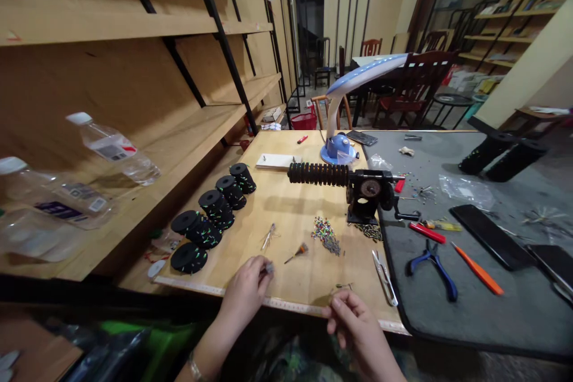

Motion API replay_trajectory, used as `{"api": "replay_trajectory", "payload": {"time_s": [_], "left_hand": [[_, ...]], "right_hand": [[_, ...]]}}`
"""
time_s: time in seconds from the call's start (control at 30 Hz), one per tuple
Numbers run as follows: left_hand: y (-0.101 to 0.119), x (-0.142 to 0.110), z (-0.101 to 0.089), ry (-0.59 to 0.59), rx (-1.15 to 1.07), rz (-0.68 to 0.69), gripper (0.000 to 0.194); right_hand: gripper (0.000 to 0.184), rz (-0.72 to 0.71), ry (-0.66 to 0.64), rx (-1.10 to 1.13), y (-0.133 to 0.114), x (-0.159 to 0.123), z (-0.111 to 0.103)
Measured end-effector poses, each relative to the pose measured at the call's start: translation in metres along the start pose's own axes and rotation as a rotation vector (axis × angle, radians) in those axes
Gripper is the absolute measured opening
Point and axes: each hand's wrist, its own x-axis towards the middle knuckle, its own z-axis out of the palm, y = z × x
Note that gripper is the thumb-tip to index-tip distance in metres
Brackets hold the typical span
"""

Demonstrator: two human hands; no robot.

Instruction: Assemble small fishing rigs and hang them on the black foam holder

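Note:
My left hand [248,282] is closed at the table's front edge, its fingertips pinching something small and greyish that I cannot make out. To the right, my right hand [353,325] is also closed, thumb against forefinger; whatever it holds is too fine to name. Just beyond its fingers lies a small thin dark piece [344,286]. Between and beyond my hands are a small brush-like piece with an orange-brown tuft [301,250] and a slim pale piece with fine wires [268,236]. A heap of tiny multicoloured beads [323,231] lies farther off.
Black foam spools [216,208] line the left edge. A hand-cranked winder [369,191] carries a ribbed black roll [317,173] beneath a blue lamp [338,146]. Scissors [384,277] lie right, beside a grey mat [430,310] with blue pliers [432,265] and an orange tool [478,270].

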Motion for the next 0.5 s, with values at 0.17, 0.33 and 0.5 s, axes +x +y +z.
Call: {"api": "replay_trajectory", "payload": {"time_s": [0.17, 0.33, 0.5], "left_hand": [[0.015, -0.01, -0.001, 0.117, 0.002, 0.122, 0.018], [0.075, -0.038, 0.026, -0.178, -0.65, -0.041, 0.014], [0.108, -0.043, 0.062, -0.483, -1.097, -0.204, 0.033]], "right_hand": [[0.037, 0.061, 0.099, 0.191, -0.003, -0.005, -0.001], [0.032, 0.031, 0.087, 0.25, -0.004, -0.005, 0.001], [0.034, 0.014, 0.076, 0.269, -0.002, -0.004, -0.001]]}}
